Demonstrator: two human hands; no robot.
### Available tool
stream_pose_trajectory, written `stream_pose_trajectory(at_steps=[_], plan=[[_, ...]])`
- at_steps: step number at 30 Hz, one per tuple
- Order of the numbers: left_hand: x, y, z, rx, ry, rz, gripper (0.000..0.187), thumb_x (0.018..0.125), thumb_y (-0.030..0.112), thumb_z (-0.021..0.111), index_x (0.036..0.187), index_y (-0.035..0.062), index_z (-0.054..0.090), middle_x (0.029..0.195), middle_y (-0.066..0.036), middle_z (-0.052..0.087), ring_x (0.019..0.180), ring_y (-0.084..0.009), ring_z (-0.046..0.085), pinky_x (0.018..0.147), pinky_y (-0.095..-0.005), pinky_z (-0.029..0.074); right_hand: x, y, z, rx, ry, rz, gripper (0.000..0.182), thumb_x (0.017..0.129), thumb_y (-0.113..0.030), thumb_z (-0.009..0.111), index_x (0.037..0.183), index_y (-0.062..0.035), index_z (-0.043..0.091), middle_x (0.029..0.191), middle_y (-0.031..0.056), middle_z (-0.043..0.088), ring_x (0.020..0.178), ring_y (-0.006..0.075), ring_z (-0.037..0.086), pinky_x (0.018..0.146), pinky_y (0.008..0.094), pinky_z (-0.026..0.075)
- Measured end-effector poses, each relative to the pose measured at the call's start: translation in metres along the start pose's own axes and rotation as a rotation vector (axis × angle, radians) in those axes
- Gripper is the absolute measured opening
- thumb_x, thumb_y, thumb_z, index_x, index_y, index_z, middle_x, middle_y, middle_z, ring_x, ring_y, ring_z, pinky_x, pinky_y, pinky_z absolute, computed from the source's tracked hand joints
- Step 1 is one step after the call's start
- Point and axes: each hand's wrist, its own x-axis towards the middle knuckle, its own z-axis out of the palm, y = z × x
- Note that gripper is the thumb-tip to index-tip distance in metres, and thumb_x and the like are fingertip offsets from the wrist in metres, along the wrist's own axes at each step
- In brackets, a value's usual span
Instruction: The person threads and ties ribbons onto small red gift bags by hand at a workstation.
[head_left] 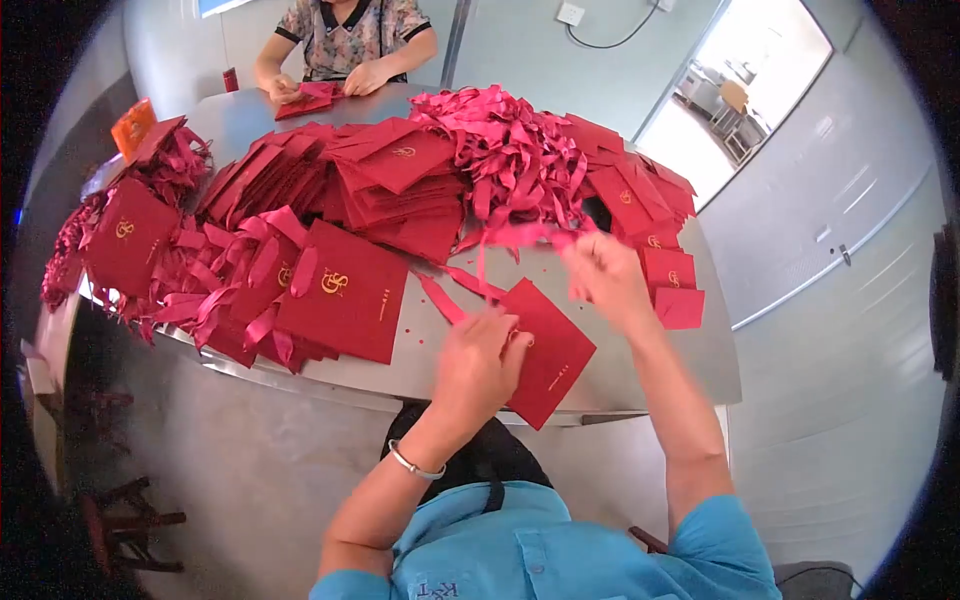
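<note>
A red card with gold print (555,355) is tilted over the table's front edge, under my left hand (480,360), whose fingers are pressed together on its upper left side. A pink ribbon (440,298) runs beside that hand. Up and to the right, my right hand (600,268) is closed on a pink ribbon (525,236) that stretches left, blurred by motion. Behind the hands lies a heap of loose pink ribbons (510,150). Finished-looking red cards with ribbons (340,290) overlap at the left.
Stacks of red cards (400,190) cover the middle of the metal table (715,350). More cards (675,270) lie at the right. Across the table, a person (350,45) handles a red card. A wooden stool (130,525) stands at lower left.
</note>
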Motion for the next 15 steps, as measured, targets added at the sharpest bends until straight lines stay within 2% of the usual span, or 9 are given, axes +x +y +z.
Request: stream_pose_trajectory(at_steps=[2, 3, 5, 6, 8, 9, 10, 12, 15], plan=[[0.006, 0.012, -0.005, -0.507, -0.265, -0.396, 0.023, 0.091, 0.015, 0.057, 0.103, -0.0033, 0.062, 0.097, -0.017, 0.066, 0.091, -0.023, 0.064, 0.08, -0.0326, 0.049, -0.03, -0.01, 0.018, -0.026, -0.052, 0.051, 0.018, 0.089, -0.019, 0.062, 0.08, -0.0033, 0.06, 0.066, 0.0029, 0.062, 0.056, 0.0091, 0.057, 0.051, 0.0268, 0.044], [0.008, 0.011, -0.001, -0.501, -0.266, -0.399, 0.023, 0.091, 0.015, 0.057, 0.103, -0.0033, 0.062, 0.097, -0.017, 0.066, 0.091, -0.023, 0.064, 0.08, -0.0326, 0.049, -0.041, -0.008, 0.026, -0.02, -0.055, 0.052, 0.018, 0.089, -0.019, 0.062, 0.08, -0.0033, 0.06, 0.066, 0.0029, 0.062, 0.056, 0.0091, 0.057, 0.051, 0.0268, 0.044], [0.012, 0.008, 0.008, -0.811, -0.234, -0.495, 0.027, 0.095, 0.018, 0.053, 0.108, -0.0045, 0.061, 0.103, -0.013, 0.066, 0.093, -0.0174, 0.063, 0.08, -0.0276, 0.049, -0.059, -0.005, 0.034, -0.231, -0.059, -0.321, 0.013, 0.083, -0.017, 0.067, 0.082, -0.0047, 0.063, 0.068, 0.009, 0.064, 0.056, 0.0178, 0.062, 0.053, 0.0317, 0.048], [0.015, 0.009, 0.01, -0.809, -0.237, -0.496, 0.027, 0.095, 0.018, 0.053, 0.108, -0.0045, 0.061, 0.103, -0.013, 0.066, 0.093, -0.0174, 0.063, 0.08, -0.0276, 0.049, -0.066, -0.002, 0.035, -0.228, -0.057, -0.32, 0.013, 0.083, -0.017, 0.067, 0.082, -0.0047, 0.063, 0.068, 0.009, 0.064, 0.056, 0.0178, 0.062, 0.053, 0.0317, 0.048], [0.022, 0.01, 0.01, -1.191, -0.216, -0.679, 0.027, 0.095, 0.017, 0.054, 0.11, -0.005, 0.057, 0.1, -0.011, 0.066, 0.088, -0.0149, 0.063, 0.077, -0.028, 0.052, -0.074, 0.003, 0.036, -0.459, -0.028, -0.473, 0.012, 0.08, -0.017, 0.069, 0.083, -0.007, 0.065, 0.07, 0.0118, 0.064, 0.058, 0.0255, 0.063, 0.053, 0.0362, 0.049], [0.027, 0.014, 0.007, -1.318, -0.209, -0.776, 0.025, 0.094, 0.015, 0.054, 0.11, -0.0044, 0.055, 0.098, -0.013, 0.066, 0.087, -0.0163, 0.065, 0.077, -0.0285, 0.053, -0.078, 0.004, 0.038, -0.42, -0.016, -0.484, 0.012, 0.078, -0.018, 0.07, 0.082, -0.0083, 0.065, 0.067, 0.0095, 0.064, 0.058, 0.0277, 0.062, 0.053, 0.0378, 0.049], [0.03, 0.013, 0.004, -1.315, -0.206, -0.778, 0.025, 0.094, 0.015, 0.054, 0.11, -0.0044, 0.055, 0.098, -0.013, 0.066, 0.087, -0.0163, 0.065, 0.077, -0.0285, 0.053, -0.083, 0.003, 0.037, -0.417, -0.02, -0.485, 0.012, 0.078, -0.018, 0.07, 0.082, -0.0083, 0.065, 0.067, 0.0095, 0.064, 0.058, 0.0277, 0.062, 0.053, 0.0378, 0.049], [0.035, 0.008, -0.001, -1.495, -0.177, -0.918, 0.019, 0.094, 0.013, 0.054, 0.107, 0.0, 0.057, 0.101, -0.015, 0.066, 0.089, -0.0225, 0.066, 0.079, -0.0332, 0.054, -0.092, -0.002, 0.031, -0.417, -0.04, -0.455, 0.011, 0.078, -0.016, 0.07, 0.082, -0.0076, 0.065, 0.067, 0.0091, 0.064, 0.057, 0.0251, 0.063, 0.052, 0.0348, 0.049], [0.042, 0.007, -0.011, -1.505, -0.108, -0.896, 0.014, 0.094, 0.011, 0.054, 0.103, 0.0012, 0.056, 0.1, -0.019, 0.065, 0.087, -0.0261, 0.067, 0.078, -0.0365, 0.056, -0.107, -0.006, 0.022, -0.326, -0.047, -0.372, 0.01, 0.078, -0.014, 0.071, 0.082, -0.0072, 0.066, 0.067, 0.0084, 0.065, 0.056, 0.0221, 0.063, 0.051, 0.0317, 0.049]])
